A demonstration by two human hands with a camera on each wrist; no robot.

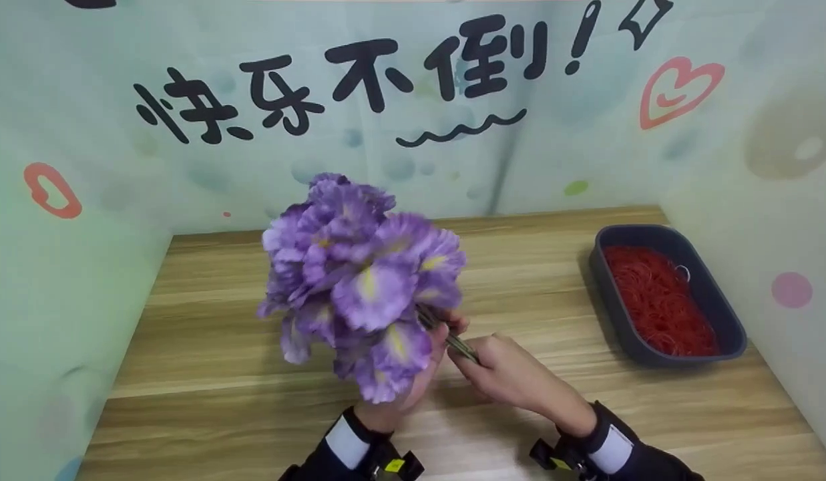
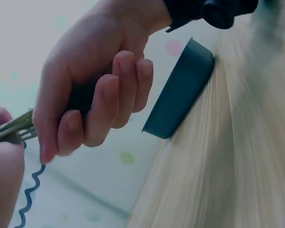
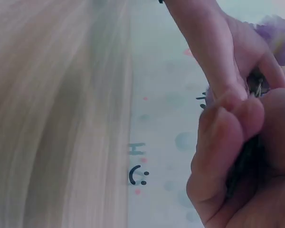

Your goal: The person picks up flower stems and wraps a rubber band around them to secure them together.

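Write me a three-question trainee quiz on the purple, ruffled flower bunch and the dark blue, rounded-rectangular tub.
1. Multiple choice: the left-hand grip and the right-hand grip both hold the thin green stems of the purple, ruffled flower bunch. Which is farther from the blooms?
A. left
B. right
C. both equally far

2. Fill in the blank: the dark blue, rounded-rectangular tub holds a tangle of thin strands coloured ____.

3. True or false: in the head view, the tub stands to the left of the flower bunch.

Key:
1. B
2. red
3. False; it stands to the right.
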